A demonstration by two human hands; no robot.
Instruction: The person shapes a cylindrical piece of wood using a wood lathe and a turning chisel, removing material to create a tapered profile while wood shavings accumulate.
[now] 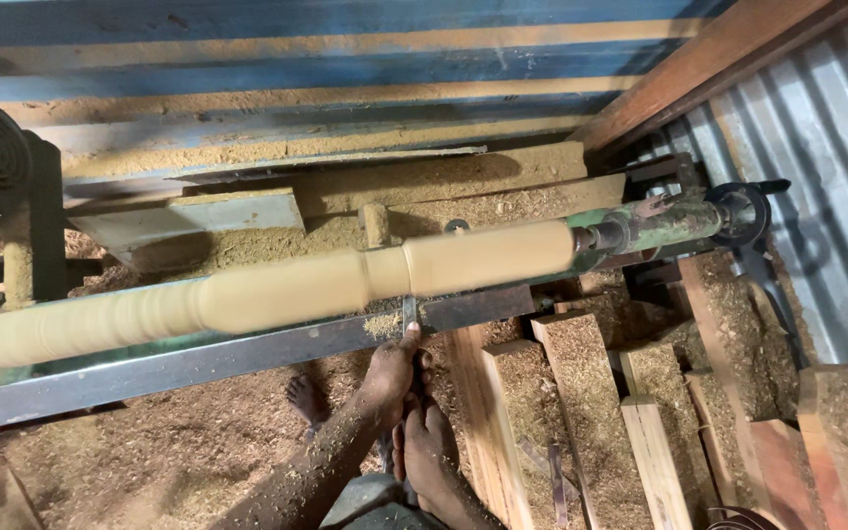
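Pale wood, one long turned spindle point(277, 291), spins just above the left hand point(392, 371); that hand clamps one chisel point(409, 314) near its tip on the steel rest point(198, 361), the right hand point(431, 456) wrapped round its handle below; I'd keep the blade braced and feed lightly; several sawdust-covered planks point(581, 393) lie right.

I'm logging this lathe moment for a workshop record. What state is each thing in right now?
Wooden spindle: mounted on the lathe, blurred, partly shaped.
Chisel: blade lies on the tool rest, tip at the spindle.
Left hand: gripping the chisel near the blade.
Right hand: gripping the chisel lower down.
Tool rest: sawdust on it.
Tailstock: against the spindle's end.
Wood blocks: sawdust-covered.
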